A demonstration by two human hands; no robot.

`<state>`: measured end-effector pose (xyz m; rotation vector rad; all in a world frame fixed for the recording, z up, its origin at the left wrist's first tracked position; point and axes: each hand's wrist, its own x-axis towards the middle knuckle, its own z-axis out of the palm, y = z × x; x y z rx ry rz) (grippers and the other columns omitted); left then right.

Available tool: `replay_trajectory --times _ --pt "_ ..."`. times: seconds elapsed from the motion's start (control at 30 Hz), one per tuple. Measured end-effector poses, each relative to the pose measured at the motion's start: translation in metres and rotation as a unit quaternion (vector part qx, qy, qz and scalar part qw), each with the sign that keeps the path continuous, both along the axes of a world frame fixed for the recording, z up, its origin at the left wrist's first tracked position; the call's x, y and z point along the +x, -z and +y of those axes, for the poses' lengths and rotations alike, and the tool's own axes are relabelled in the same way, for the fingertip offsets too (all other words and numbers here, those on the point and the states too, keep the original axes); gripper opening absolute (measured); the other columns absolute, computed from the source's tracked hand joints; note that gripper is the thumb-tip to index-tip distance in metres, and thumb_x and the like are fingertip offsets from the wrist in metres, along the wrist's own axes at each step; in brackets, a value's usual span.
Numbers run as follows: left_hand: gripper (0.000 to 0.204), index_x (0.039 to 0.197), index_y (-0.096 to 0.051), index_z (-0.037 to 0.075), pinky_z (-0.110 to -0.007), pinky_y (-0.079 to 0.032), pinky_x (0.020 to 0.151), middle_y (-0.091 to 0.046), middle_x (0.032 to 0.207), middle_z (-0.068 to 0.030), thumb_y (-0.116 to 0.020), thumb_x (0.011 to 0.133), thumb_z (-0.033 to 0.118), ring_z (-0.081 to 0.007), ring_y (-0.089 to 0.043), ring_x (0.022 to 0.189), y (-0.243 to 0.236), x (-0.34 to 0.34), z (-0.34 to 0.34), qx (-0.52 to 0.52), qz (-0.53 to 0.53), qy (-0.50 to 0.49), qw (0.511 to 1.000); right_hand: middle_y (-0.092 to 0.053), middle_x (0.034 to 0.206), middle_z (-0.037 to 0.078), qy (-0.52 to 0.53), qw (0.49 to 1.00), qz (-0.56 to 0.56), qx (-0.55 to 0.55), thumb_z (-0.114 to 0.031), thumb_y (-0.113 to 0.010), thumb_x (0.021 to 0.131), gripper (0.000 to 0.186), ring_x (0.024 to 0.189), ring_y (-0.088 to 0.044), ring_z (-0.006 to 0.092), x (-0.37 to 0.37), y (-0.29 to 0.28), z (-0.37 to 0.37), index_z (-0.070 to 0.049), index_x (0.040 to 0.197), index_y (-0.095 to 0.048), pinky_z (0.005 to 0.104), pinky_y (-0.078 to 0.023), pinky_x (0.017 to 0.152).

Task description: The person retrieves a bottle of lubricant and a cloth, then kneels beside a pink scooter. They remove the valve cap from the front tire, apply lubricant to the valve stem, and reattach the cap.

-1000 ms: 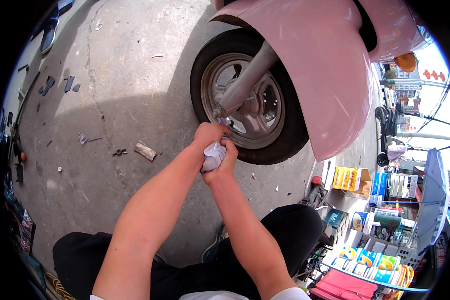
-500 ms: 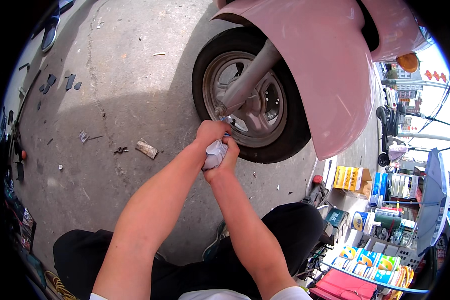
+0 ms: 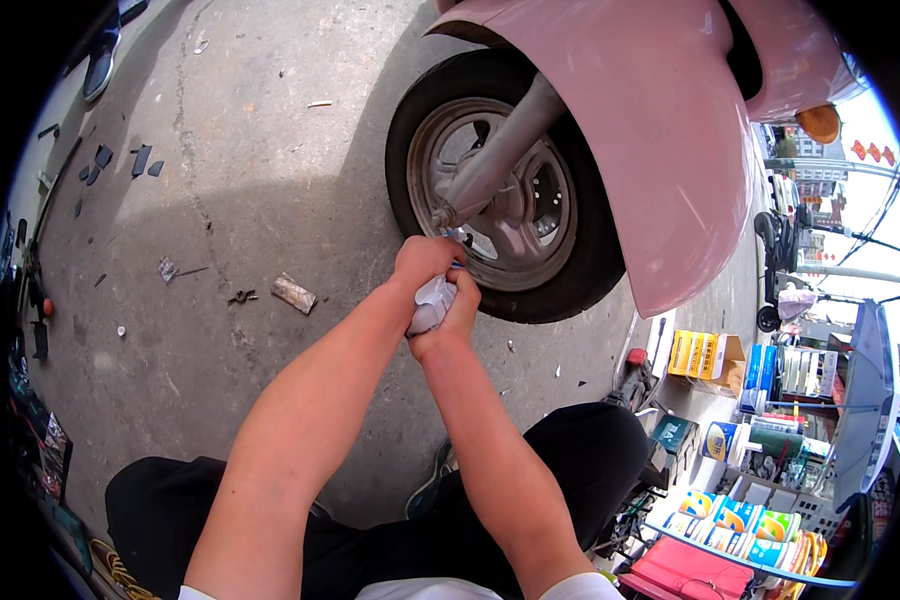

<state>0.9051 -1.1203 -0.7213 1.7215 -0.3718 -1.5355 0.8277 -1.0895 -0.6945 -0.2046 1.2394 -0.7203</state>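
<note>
In front of the scooter's wheel my two hands are together. My left hand point(image 3: 427, 260) is curled with its fingers turned away, and a sliver of something blue point(image 3: 457, 266) shows at its fingertips. Below it my right hand point(image 3: 458, 312) is closed around a crumpled white wrapper or piece of thin plastic point(image 3: 432, 303), pressed between the palm and the left wrist. What the wrapper holds is hidden. Just beyond the fingers stands the black-tyred wheel point(image 3: 402, 180) with its grey rim. A grey fork leg point(image 3: 505, 150) runs down to the axle.
A pink scooter body panel point(image 3: 650, 140) overhangs the wheel at right. On the concrete lie a dirty cylindrical piece point(image 3: 294, 293), a small dark metal part point(image 3: 241, 297) and several black fragments point(image 3: 142, 160). A yellow box point(image 3: 697, 355) and rows of tubs point(image 3: 735, 515) stand at right.
Almost nothing differs. My hands keep the same hold beside the wheel, and the view has shifted very slightly.
</note>
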Motion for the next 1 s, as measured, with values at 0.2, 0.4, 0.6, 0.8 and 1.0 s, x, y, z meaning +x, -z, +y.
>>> replay_trajectory --times 0.2,0.4,0.6,0.8,1.0 --pt "0.022 0.085 -0.071 0.002 -0.034 -0.051 0.062 -0.069 0.081 -0.0145 -0.062 0.075 0.02 -0.0223 -0.068 0.072 0.001 0.0 -0.001 -0.022 -0.023 0.017 0.999 -0.063 0.085 -0.003 0.003 1.0 -0.005 -0.005 -0.032 -0.052 0.078 0.017 0.079 -0.062 0.0166 0.0 0.0 -0.001 -0.017 0.086 -0.057 0.0346 -0.049 0.067" --pt "0.024 0.082 -0.073 0.008 -0.035 -0.051 0.071 -0.07 0.087 -0.0144 -0.066 0.068 0.026 -0.0249 -0.068 0.08 0.005 0.002 -0.002 -0.028 -0.049 0.04 0.998 -0.063 0.086 -0.003 0.004 1.0 0.004 0.001 -0.032 -0.052 0.079 0.017 0.08 -0.063 0.0169 0.002 -0.003 0.0 -0.018 0.085 -0.057 0.0351 -0.049 0.067" --pt "0.025 0.081 -0.073 0.006 -0.035 -0.051 0.07 -0.07 0.086 -0.0148 -0.067 0.067 0.026 -0.0251 -0.068 0.08 0.002 0.0 -0.002 -0.017 -0.029 0.005 0.999 -0.063 0.086 -0.001 0.012 1.0 -0.001 -0.007 -0.03 -0.052 0.08 0.016 0.079 -0.064 0.0171 0.002 -0.004 0.0 -0.015 0.085 -0.056 0.0338 -0.05 0.067" --pt "0.022 0.084 -0.073 0.01 -0.034 -0.051 0.072 -0.069 0.089 -0.014 -0.062 0.073 0.026 -0.0242 -0.067 0.083 0.005 0.001 -0.002 -0.025 -0.062 0.049 0.997 -0.063 0.088 -0.001 0.011 1.0 -0.012 -0.017 -0.031 -0.051 0.08 0.017 0.082 -0.063 0.0176 0.003 0.001 -0.001 -0.016 0.086 -0.057 0.0347 -0.05 0.068" --pt "0.022 0.089 -0.074 0.018 -0.034 -0.05 0.078 -0.069 0.095 -0.0122 -0.058 0.077 0.028 -0.0265 -0.066 0.09 0.012 0.002 -0.004 -0.05 -0.137 0.111 0.983 -0.063 0.09 -0.001 0.011 1.0 -0.002 -0.016 -0.031 -0.051 0.08 0.018 0.083 -0.063 0.0177 0.003 0.002 -0.001 -0.016 0.088 -0.057 0.0355 -0.05 0.07"
